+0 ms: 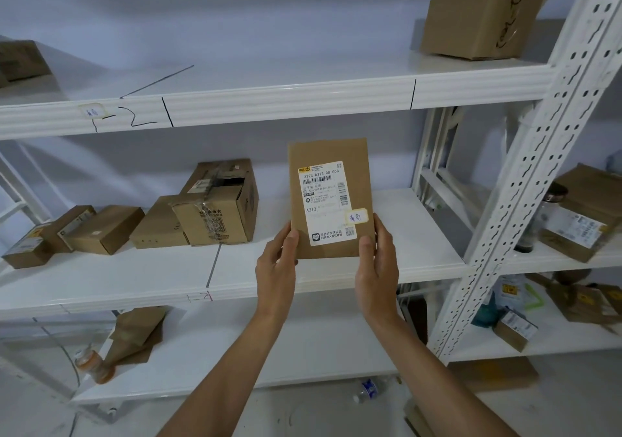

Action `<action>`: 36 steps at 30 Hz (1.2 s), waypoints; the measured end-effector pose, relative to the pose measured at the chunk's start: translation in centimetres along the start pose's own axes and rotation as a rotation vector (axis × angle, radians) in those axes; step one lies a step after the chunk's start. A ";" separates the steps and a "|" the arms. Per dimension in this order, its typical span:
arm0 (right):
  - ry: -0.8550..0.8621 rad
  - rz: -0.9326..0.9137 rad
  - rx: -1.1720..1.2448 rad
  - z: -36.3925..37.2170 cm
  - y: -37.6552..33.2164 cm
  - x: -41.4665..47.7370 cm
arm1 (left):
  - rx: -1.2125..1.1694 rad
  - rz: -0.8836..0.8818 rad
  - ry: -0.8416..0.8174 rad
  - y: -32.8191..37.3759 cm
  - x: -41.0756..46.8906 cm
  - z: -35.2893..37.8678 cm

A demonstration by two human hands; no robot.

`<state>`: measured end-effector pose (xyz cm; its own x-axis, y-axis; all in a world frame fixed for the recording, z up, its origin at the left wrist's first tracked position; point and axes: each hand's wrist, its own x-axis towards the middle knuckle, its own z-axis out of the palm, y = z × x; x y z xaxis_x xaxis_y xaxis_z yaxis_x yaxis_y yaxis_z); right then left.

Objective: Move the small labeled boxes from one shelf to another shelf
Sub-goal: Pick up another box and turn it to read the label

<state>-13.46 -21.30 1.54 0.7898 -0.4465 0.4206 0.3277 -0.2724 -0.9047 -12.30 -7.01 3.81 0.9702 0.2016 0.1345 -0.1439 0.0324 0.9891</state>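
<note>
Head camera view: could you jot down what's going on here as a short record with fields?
held item: flat brown parcel with a white shipping label, upright, label facing the camera
left hand: grips the parcel's lower left edge
right hand: grips its lower right edge
parcel position: in front of the middle shelf, above its front lip
middle shelf, left part: cluster of cardboard boxes
upper shelf: one large cardboard box at the right
floor: plastic bottle

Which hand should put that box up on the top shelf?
Probably the right hand: it grips the labeled box below the top shelf's bare stretch. The left hand holds the other edge.
</note>
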 end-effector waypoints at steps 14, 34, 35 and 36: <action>0.003 -0.098 0.147 -1.4 -2.8 -1.8 | 0.044 0.266 0.098 1.2 -3.0 -0.4; -0.033 -0.102 0.181 -1.9 -3.2 -1.4 | 0.000 0.308 0.091 1.6 -2.8 -0.5; -0.033 -0.100 0.177 -1.8 -3.0 -1.3 | -0.003 0.301 0.089 1.6 -2.6 -0.5; -0.036 -0.096 0.174 -1.8 -2.9 -1.2 | -0.004 0.292 0.088 1.5 -2.5 -0.5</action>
<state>-16.31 -21.54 3.82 0.7673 -0.3942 0.5058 0.4849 -0.1595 -0.8599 -15.03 -6.98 4.93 0.8671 0.2873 0.4070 -0.4148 -0.0359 0.9092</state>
